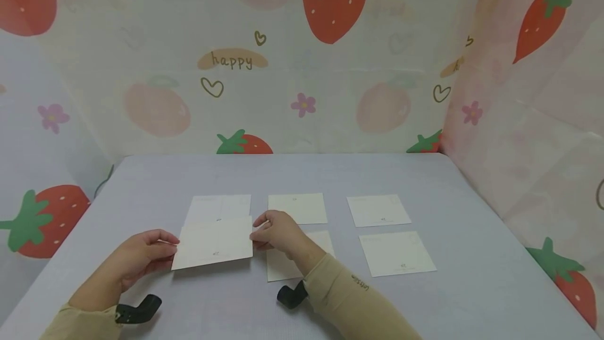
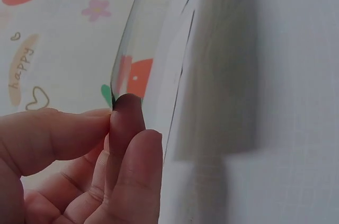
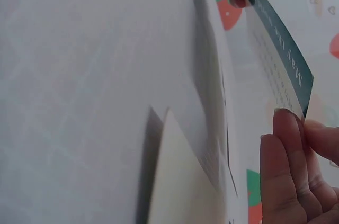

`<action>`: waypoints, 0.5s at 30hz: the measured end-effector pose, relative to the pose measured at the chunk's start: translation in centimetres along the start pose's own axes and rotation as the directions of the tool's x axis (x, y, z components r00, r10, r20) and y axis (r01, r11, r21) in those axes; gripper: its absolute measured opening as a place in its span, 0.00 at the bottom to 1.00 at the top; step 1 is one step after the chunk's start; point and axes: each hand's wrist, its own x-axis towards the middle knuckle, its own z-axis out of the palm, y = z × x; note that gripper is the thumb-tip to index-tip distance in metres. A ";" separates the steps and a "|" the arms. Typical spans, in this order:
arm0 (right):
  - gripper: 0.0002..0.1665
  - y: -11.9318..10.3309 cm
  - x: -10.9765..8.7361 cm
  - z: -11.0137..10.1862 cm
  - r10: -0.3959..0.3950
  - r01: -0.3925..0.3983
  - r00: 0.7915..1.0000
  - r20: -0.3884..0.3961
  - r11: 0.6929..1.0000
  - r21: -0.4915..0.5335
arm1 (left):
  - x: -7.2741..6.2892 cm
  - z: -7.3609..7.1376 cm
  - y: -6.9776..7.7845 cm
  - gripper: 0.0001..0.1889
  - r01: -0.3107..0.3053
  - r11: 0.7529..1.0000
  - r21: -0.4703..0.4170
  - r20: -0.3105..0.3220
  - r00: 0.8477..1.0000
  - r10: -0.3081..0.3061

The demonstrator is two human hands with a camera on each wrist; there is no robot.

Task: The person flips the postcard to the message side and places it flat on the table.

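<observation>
A white card [image 1: 214,241] is held just above the table between my two hands, its plain face up. My left hand [image 1: 143,256] pinches its left edge between thumb and fingers. The opposite edge is pinched by my right hand [image 1: 281,235]. In the right wrist view, the underside of the card [image 3: 288,57] has a dark green band with lettering that begins "May the". Behind the held card lies another white card [image 1: 219,206], partly covered by it. Under my right forearm a further card [image 1: 280,266] lies partly hidden.
More white cards lie flat on the table: one at the back middle [image 1: 297,209], a back right card [image 1: 379,210] and a front right card [image 1: 397,254]. A pale cloth covers the table [image 1: 226,303]. Strawberry-printed curtains [image 1: 330,77] stand around the back and sides.
</observation>
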 end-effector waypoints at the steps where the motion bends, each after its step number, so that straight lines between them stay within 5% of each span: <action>1: 0.11 0.0 0.0 0.0 0.003 -0.003 1.000 -0.001 1.000 0.001 | 0.0 0.0 -0.1 0.16 0.002 1.000 0.007 -0.004 1.000 -0.002; 15: 0.08 0.4 0.0 0.9 0.032 -0.030 0.999 0.026 0.996 -0.084 | 0.1 -0.2 -0.5 0.21 0.055 0.997 0.061 -0.054 0.997 -0.051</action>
